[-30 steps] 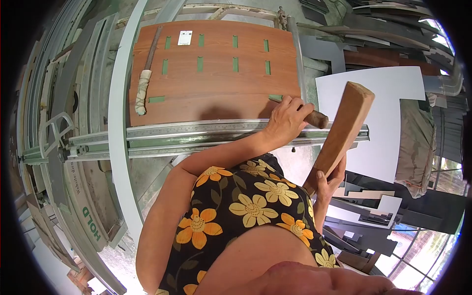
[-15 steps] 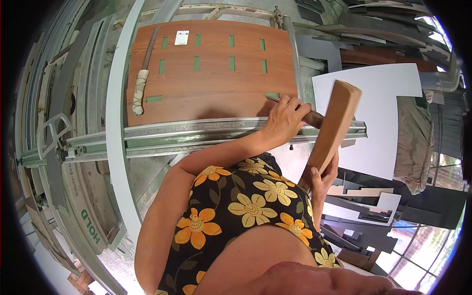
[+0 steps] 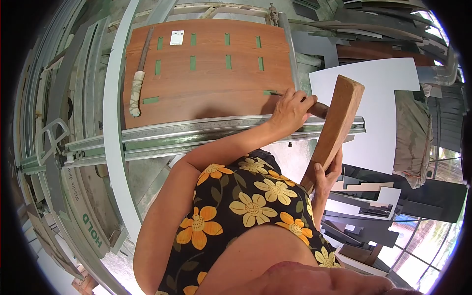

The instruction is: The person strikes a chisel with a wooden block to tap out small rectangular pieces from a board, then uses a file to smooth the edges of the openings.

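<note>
Left hand (image 3: pixel 291 111) gripping a chisel (image 3: pixel 318 109) over a brown board (image 3: pixel 211 86), right hand (image 3: pixel 325 179) clasping a wooden block (image 3: pixel 338 120) nearby

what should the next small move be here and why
Probably a light tap with the wooden bar on the handle end of the chisel-like tool: the left hand holds the tool with its tip by the green slot in the brown panel, and the right hand grasps the bar's lower end. Whether bar and handle touch is unclear.
</note>
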Tool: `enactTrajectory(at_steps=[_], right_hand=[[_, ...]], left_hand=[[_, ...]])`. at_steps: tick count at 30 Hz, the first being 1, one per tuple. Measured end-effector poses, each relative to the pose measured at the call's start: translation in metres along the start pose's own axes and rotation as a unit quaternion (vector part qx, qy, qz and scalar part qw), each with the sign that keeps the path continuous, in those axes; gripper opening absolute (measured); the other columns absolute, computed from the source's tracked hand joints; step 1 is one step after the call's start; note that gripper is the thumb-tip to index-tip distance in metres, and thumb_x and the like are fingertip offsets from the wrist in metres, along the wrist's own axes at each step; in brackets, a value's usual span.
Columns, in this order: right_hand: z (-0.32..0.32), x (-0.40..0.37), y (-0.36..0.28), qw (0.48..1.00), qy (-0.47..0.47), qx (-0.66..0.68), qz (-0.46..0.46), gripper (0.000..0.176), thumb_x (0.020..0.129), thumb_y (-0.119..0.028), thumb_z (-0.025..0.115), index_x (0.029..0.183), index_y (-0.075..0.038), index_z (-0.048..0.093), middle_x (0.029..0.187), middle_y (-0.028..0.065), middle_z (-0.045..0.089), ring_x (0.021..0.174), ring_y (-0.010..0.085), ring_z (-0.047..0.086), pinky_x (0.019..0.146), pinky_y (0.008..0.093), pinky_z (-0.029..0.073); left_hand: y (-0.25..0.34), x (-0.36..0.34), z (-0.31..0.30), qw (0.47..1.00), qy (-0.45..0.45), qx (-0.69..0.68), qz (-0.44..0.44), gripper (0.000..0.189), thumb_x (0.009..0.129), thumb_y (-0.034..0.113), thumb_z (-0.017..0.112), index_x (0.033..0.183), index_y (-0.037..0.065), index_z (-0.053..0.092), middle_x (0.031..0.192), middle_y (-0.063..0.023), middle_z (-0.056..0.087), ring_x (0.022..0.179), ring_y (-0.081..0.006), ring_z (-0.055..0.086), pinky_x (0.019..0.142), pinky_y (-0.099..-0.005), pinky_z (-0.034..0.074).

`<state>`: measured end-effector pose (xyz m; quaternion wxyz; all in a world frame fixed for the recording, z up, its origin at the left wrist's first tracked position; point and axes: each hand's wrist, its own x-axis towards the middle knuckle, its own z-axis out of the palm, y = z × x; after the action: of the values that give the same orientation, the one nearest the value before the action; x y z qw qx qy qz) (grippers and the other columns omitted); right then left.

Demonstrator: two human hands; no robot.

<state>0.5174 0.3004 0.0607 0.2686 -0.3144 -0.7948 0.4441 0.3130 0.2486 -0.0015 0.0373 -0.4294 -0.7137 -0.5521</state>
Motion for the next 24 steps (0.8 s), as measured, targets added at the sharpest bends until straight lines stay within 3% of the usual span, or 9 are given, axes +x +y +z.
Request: enactTrajectory(at_steps=[10,18,24], right_hand=[[0.002,0.002,-0.004,0.999,-0.010,0.011,0.028,0.090,0.068,-0.027,0.074,0.146,0.003,0.038,0.130,0.0169,0.055,0.120,0.0250,0.053,0.103,0.0374,0.040],[0.000,0.004,-0.005,0.999,-0.008,-0.010,0.031,0.091,0.066,-0.030,0.074,0.144,0.003,0.041,0.127,0.0175,0.057,0.116,0.0255,0.055,0.101,0.0386,0.042],[0.004,0.001,-0.005,1.000,-0.002,-0.003,0.017,0.090,0.066,-0.027,0.074,0.145,0.003,0.041,0.129,0.0170,0.056,0.118,0.0257,0.055,0.102,0.0390,0.042]], left_hand=[[-0.003,0.005,0.007,1.000,-0.002,0.014,0.019,0.052,0.069,0.010,0.080,0.117,0.009,0.063,0.101,-0.0073,0.060,0.099,-0.0298,0.054,0.084,-0.0390,0.050],[-0.004,0.009,0.008,0.999,-0.009,0.022,0.037,0.052,0.070,0.012,0.080,0.118,0.010,0.062,0.102,-0.0070,0.061,0.099,-0.0296,0.054,0.084,-0.0395,0.050],[-0.004,0.014,-0.005,0.999,-0.031,0.018,0.004,0.050,0.075,0.016,0.078,0.121,0.010,0.060,0.105,-0.0090,0.061,0.100,-0.0309,0.055,0.086,-0.0406,0.049]])
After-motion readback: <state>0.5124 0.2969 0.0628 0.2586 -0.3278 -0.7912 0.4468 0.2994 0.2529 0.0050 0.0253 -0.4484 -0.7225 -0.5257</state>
